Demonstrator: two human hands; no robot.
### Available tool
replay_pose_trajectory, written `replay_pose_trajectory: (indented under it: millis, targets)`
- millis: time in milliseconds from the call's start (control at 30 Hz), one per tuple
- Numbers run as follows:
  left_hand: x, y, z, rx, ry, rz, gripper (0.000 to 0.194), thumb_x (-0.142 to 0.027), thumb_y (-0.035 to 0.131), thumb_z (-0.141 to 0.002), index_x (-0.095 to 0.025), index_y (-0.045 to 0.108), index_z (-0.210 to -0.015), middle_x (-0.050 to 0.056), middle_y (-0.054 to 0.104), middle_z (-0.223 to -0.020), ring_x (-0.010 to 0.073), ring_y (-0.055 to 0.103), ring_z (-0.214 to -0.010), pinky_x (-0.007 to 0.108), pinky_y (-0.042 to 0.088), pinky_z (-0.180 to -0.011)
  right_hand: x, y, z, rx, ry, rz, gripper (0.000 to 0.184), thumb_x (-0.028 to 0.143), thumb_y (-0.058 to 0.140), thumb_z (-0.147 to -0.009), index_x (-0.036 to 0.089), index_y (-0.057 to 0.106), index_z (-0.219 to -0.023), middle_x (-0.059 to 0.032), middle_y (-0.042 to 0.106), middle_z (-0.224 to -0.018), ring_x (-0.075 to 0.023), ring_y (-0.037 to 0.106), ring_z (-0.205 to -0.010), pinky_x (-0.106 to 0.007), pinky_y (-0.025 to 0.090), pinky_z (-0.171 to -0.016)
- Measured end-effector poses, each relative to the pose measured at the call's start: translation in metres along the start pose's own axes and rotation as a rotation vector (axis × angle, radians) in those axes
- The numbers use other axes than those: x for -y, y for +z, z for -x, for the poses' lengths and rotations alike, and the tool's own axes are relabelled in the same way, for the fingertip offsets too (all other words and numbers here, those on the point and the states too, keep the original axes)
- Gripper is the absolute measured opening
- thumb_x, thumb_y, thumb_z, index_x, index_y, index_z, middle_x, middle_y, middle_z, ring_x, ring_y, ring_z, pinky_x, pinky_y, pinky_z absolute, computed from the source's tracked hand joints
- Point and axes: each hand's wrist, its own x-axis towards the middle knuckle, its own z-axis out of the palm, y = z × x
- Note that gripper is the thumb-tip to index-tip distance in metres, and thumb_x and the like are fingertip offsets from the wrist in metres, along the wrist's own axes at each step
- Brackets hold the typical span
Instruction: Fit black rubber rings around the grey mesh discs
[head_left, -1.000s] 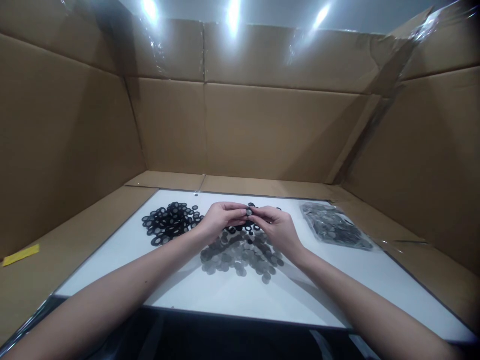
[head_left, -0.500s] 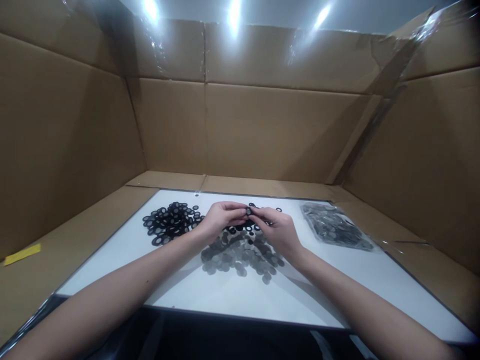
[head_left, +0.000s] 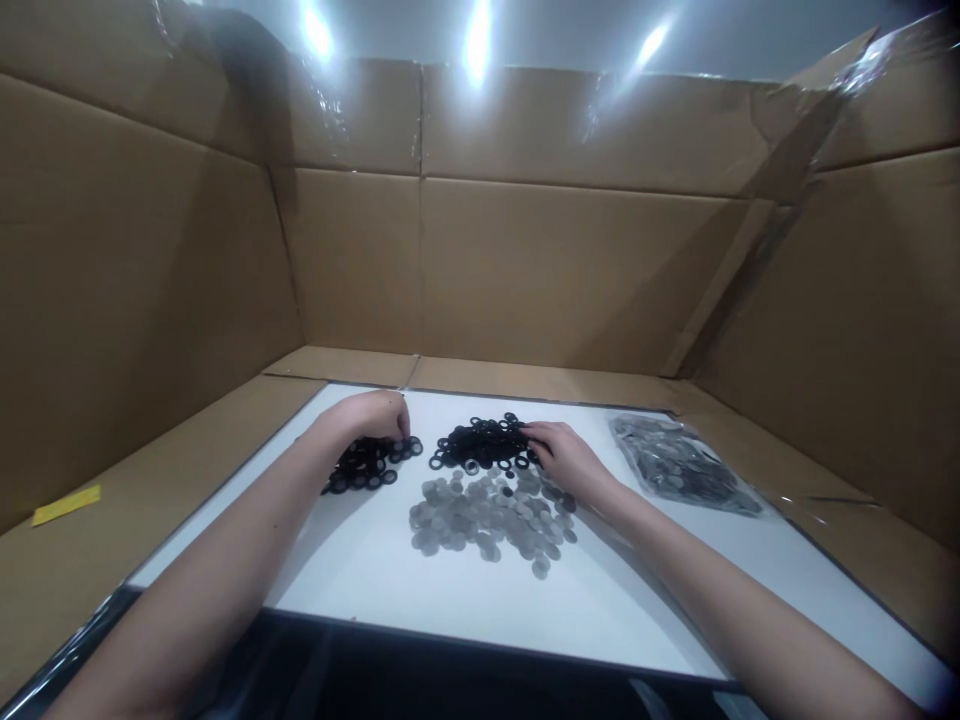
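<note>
My left hand (head_left: 379,415) is bent down over the left pile of black rings with grey centres (head_left: 367,470). Its fingertips are mostly hidden, and I cannot see whether anything is between them. At the right edge of a middle pile of open black rings (head_left: 484,443) is my right hand (head_left: 562,455), fingers stretched toward the rings and the thumb a little apart. Just in front of that pile lie many loose grey translucent discs (head_left: 480,520), some close beneath my right hand.
A clear plastic bag of grey discs (head_left: 675,465) lies at the right on the white board (head_left: 420,595). Tall cardboard walls (head_left: 585,270) enclose the left, back and right. Yellow tape (head_left: 67,505) is stuck on the cardboard at the left.
Both hands were together over the middle, pinching a small black ring piece. Now they are apart: the left has moved to the left pile, the right down to the middle rings.
</note>
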Motion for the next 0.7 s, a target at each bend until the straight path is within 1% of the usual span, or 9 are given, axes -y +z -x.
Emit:
replay_pose_trajectory:
  millis: [67,133,200,233,333,400,467,600,700]
  targets:
    - [-0.007,0.001,0.001,-0.105,0.029,0.036,0.013,-0.022,0.066,-0.057,-0.025,0.073,-0.068,0.002,0.07,-0.071,0.0165,0.058,-0.064,0.023,0.036,-0.063,-0.002,0.004,-0.001,0.025,-0.021,0.005,0.033,0.018,0.043,-0.085,0.022,0.064,-0.11,-0.006,0.062,-0.114,-0.0235,0.053,-0.106,-0.033,0.038,-0.091]
    - [-0.023,0.006,0.002,-0.214,0.126,0.078,0.014,-0.026,0.064,-0.064,-0.025,0.073,-0.074,0.003,0.07,-0.077,0.0163,0.059,-0.067,0.022,0.036,-0.063,-0.004,0.008,-0.002,0.027,-0.025,0.013,0.034,0.019,0.044,-0.085,0.021,0.061,-0.113,-0.0071,0.062,-0.113,-0.0231,0.054,-0.104,-0.032,0.038,-0.089]
    - [-0.043,0.018,0.004,-0.183,0.289,0.134,0.017,-0.03,0.061,-0.07,-0.026,0.073,-0.081,0.003,0.07,-0.082,0.0159,0.06,-0.069,0.022,0.037,-0.063,-0.006,0.01,-0.004,0.015,-0.01,0.029,0.034,0.019,0.044,-0.085,0.019,0.06,-0.115,-0.0086,0.062,-0.111,-0.0227,0.054,-0.102,-0.031,0.038,-0.089]
    - [-0.053,0.026,0.006,-0.126,0.386,0.15,0.018,-0.031,0.06,-0.072,-0.026,0.073,-0.083,0.003,0.07,-0.084,0.0161,0.06,-0.072,0.022,0.038,-0.064,-0.007,0.011,-0.004,0.012,-0.002,0.039,0.034,0.019,0.044,-0.085,0.019,0.061,-0.114,-0.0091,0.062,-0.111,-0.0226,0.054,-0.102,-0.031,0.038,-0.089]
    - [-0.077,0.054,0.013,-0.056,0.573,0.16,0.022,-0.035,0.065,-0.069,-0.027,0.072,-0.089,0.003,0.069,-0.086,0.0167,0.061,-0.073,0.022,0.04,-0.066,-0.01,0.012,-0.006,0.013,0.007,0.06,0.03,0.019,0.045,-0.085,0.018,0.064,-0.108,-0.0094,0.063,-0.108,-0.022,0.054,-0.101,-0.03,0.036,-0.09]
    - [-0.085,0.07,0.016,-0.053,0.615,0.145,0.031,-0.039,0.069,-0.066,-0.026,0.071,-0.094,0.005,0.067,-0.09,0.0179,0.06,-0.077,0.023,0.04,-0.067,-0.011,0.011,-0.006,0.009,0.008,0.064,0.028,0.019,0.046,-0.085,0.018,0.065,-0.105,-0.0088,0.064,-0.105,-0.0218,0.054,-0.1,-0.029,0.036,-0.089]
    - [-0.088,0.078,0.017,-0.023,0.641,0.118,0.031,-0.038,0.067,-0.069,-0.026,0.07,-0.096,0.005,0.066,-0.091,0.0183,0.06,-0.079,0.023,0.041,-0.069,-0.011,0.01,-0.006,0.002,0.013,0.065,0.027,0.02,0.047,-0.085,0.018,0.065,-0.105,-0.0081,0.065,-0.103,-0.0216,0.055,-0.098,-0.029,0.037,-0.088]
    - [-0.088,0.079,0.016,0.037,0.645,0.068,0.027,-0.038,0.062,-0.075,-0.024,0.069,-0.096,0.005,0.065,-0.092,0.0174,0.059,-0.081,0.023,0.041,-0.072,-0.011,0.007,-0.006,-0.019,0.055,0.034,0.025,0.021,0.052,-0.082,0.019,0.065,-0.103,-0.0071,0.064,-0.101,-0.0205,0.055,-0.097,-0.028,0.038,-0.086]
    - [-0.088,0.076,0.014,0.053,0.632,0.054,0.027,-0.04,0.06,-0.076,-0.023,0.069,-0.095,0.004,0.064,-0.091,0.0166,0.059,-0.081,0.023,0.041,-0.072,-0.01,0.005,-0.006,-0.041,0.102,-0.057,0.022,0.019,0.056,-0.078,0.021,0.068,-0.096,-0.0059,0.065,-0.097,-0.0201,0.057,-0.096,-0.028,0.039,-0.086]
